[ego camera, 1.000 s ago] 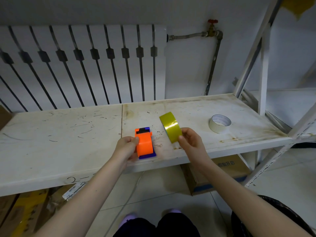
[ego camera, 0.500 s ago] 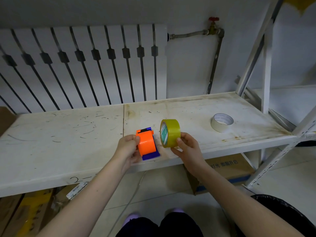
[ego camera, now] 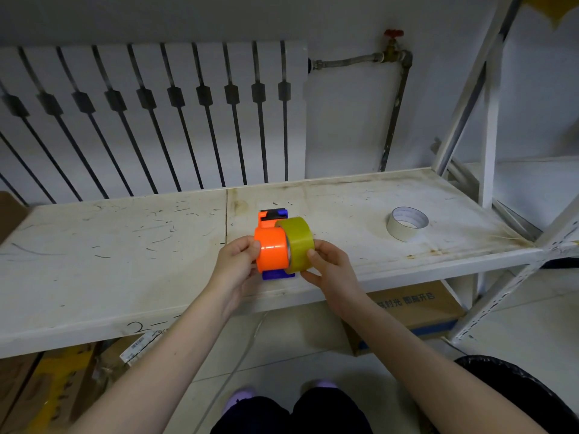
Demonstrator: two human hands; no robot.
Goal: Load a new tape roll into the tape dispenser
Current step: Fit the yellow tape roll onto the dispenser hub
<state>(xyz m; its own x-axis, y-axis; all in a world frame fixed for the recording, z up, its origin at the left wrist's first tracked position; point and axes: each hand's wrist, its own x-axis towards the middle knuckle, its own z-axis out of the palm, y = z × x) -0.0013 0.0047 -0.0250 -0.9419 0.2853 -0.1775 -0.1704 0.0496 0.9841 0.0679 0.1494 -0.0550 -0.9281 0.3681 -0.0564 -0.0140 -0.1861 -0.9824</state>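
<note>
Forearms reach forward, converging over the front edge of the shelf (ego camera: 125, 261). Left hand (ego camera: 238, 263) curled, gripping the tape dispenser (ego camera: 271, 252). Right hand (ego camera: 330, 269) pinches the tape roll (ego camera: 299, 241), thumb on its outer face.

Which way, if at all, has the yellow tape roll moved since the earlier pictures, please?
Yes. The yellow tape roll, held by the right hand, moved left, away from the white tape roll, against the orange dispenser.

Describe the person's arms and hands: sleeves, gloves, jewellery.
The left forearm and right forearm are bare to the frame edge, no sleeve in view. The left hand and right hand wear no gloves; no ring, watch or bracelet shows.
</note>
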